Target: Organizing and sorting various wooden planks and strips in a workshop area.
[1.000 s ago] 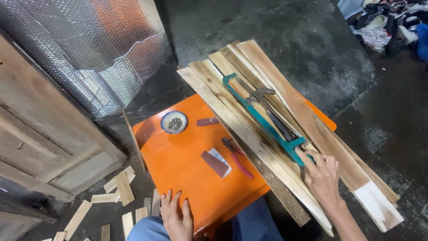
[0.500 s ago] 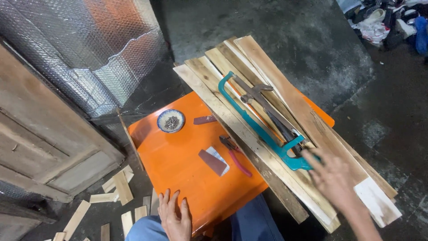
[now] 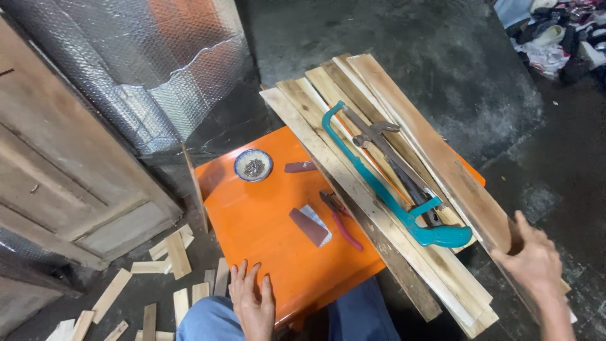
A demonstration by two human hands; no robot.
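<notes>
- Head view: I see my right hand point(image 3: 533, 262) closed around the near end of a long pale wooden plank point(image 3: 429, 151), the outermost one on the right side of the stack; fingers wrap over its edge.
- My left hand point(image 3: 252, 306) lies flat and open on the near edge of the square orange table point(image 3: 265, 240), holding nothing.
- The gripped plank lies tilted on the pile of rough wooden planks point(image 3: 353, 208) that runs diagonally across the table's right side; its far end reaches well past the table's far edge.
- Just beside the plank, on top of the pile, rests a teal-framed hacksaw point(image 3: 391, 196) with its handle towards me, and a dark metal claw hammer point(image 3: 379, 136) lies beside it. Neither tool is in my hands.
- On the bare orange surface, well apart from my right hand: red-handled pliers point(image 3: 341, 218), a dark piece of sandpaper point(image 3: 309, 224), and a small blue-rimmed bowl of nails point(image 3: 253, 165).
- On the floor to the left lie short cut wooden offcuts point(image 3: 170, 259).
- My judgement: some cutting is already done, given the offcuts; the plank in my grip is whole, with no cut that I can see, and the saw is untouched, so its cutting is still ahead.
</notes>
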